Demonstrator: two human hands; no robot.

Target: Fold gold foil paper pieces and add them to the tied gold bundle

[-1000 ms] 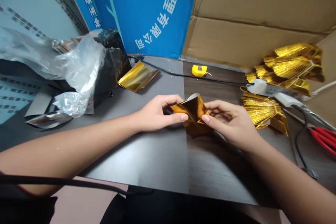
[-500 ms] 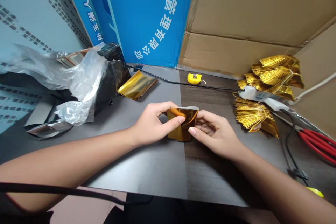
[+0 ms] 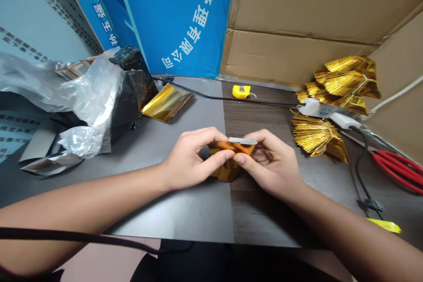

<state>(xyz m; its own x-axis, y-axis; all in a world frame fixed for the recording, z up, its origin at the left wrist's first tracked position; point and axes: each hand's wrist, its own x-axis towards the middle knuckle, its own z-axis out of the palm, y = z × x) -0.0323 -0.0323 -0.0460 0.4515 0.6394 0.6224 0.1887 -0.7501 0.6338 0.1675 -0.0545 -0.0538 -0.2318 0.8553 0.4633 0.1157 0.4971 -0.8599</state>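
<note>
Between my two hands, above the middle of the table, is a sheet of shiny gold foil paper [image 3: 224, 172], its pale underside showing along the bent top edge. My left hand [image 3: 194, 156] pinches it from the left, thumb on the near face and fingers behind. From the right, my right hand [image 3: 269, 161] grips the upper part, its thumb close beside the left thumb. The fingers behind the sheet are partly hidden. Farther back on the left lies a small stack of gold foil sheets [image 3: 167, 102]. Fan-folded gold foil bundles [image 3: 317, 136] sit to the right.
A yellow tape measure [image 3: 241, 91] lies at the back beside a black cable. Crumpled clear plastic [image 3: 95, 92] and a black-wrapped package [image 3: 135, 83] stand on the left. At right are a white power strip [image 3: 312, 108], a coiled red cable [image 3: 396, 169] and a yellow object [image 3: 385, 224].
My right thumb has moved up and left, meeting my left thumb on the foil. The sheet's top edge now bends over, showing more pale underside. The whole view has shifted slightly.
</note>
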